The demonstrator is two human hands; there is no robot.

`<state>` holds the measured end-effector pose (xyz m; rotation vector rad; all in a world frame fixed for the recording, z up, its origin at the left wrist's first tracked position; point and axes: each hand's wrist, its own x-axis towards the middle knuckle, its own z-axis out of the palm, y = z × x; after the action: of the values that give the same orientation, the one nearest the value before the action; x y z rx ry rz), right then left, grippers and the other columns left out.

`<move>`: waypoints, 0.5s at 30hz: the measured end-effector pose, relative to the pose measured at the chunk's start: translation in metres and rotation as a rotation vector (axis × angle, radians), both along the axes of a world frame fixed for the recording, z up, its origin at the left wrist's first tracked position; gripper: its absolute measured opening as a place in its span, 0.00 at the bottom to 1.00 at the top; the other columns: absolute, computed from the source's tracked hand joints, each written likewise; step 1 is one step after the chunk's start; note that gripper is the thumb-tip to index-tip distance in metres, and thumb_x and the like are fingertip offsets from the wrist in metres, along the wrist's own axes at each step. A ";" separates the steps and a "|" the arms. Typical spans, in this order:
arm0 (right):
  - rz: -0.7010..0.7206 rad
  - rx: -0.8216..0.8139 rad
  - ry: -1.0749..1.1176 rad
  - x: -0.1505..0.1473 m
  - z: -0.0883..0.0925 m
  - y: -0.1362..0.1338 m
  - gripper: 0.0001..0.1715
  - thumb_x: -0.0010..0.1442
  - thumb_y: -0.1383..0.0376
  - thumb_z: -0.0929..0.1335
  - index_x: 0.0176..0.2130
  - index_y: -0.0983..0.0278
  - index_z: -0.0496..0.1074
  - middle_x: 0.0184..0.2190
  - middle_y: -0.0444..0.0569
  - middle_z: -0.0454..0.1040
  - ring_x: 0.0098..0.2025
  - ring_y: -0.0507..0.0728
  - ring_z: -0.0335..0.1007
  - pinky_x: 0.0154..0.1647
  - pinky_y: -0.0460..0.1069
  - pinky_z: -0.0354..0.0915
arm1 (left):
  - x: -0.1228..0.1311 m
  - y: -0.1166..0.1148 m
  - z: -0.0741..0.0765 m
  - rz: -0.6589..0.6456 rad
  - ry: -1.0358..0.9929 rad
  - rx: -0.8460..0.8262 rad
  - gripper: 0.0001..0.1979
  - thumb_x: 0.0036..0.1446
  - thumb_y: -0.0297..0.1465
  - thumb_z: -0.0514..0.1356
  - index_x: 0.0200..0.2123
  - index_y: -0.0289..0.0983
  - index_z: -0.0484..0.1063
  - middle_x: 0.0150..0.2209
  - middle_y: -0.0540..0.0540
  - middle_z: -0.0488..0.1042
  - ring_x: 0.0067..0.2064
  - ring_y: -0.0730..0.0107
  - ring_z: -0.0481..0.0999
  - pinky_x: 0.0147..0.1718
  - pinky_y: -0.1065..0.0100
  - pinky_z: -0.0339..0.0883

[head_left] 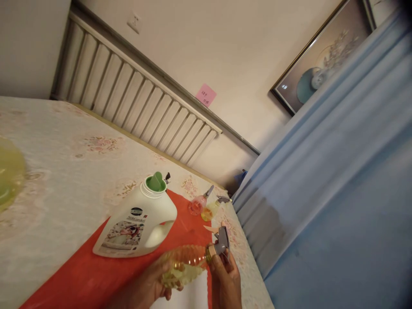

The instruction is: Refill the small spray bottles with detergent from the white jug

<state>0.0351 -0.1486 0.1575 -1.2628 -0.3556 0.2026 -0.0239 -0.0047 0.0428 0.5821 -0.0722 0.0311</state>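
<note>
Tilted on its side, a clear yellow spray bottle (188, 262) is held between my two hands over the red mat. My left hand (157, 279) is wrapped round the bottle's ribbed body. Fingers of my right hand (225, 274) close on the grey spray head (222, 240) and its collar at the neck. Some liquid shows inside the bottle. Just beyond stands a large white jug (135, 231) with a green spout in its uncapped mouth and a flowered label.
Two more spray bottles, one pink (197, 206) and one yellow (210, 212), stand at the red mat's (80, 266) far right corner. A yellow-green bowl-like thing (9, 171) is cut off at left. A blue curtain (322, 193) hangs along the table's right side.
</note>
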 end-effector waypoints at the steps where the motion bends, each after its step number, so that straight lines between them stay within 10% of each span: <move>1: -0.015 -0.008 0.000 -0.002 0.001 0.002 0.40 0.51 0.55 0.76 0.59 0.62 0.67 0.49 0.54 0.77 0.50 0.66 0.75 0.52 0.59 0.70 | -0.001 0.000 0.001 0.010 -0.004 0.014 0.27 0.55 0.46 0.63 0.55 0.39 0.72 0.42 0.38 0.78 0.31 0.65 0.78 0.20 0.73 0.61; 15: -0.031 0.007 -0.002 0.000 -0.005 -0.002 0.42 0.51 0.59 0.77 0.61 0.63 0.66 0.51 0.56 0.77 0.52 0.65 0.73 0.57 0.59 0.66 | 0.004 -0.003 -0.006 -0.038 0.090 -0.025 0.31 0.57 0.56 0.55 0.45 0.35 0.76 0.33 0.43 0.77 0.27 0.69 0.75 0.19 0.73 0.60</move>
<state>0.0351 -0.1503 0.1528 -1.2614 -0.3380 0.1735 -0.0200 -0.0081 0.0366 0.5562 0.0050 -0.0311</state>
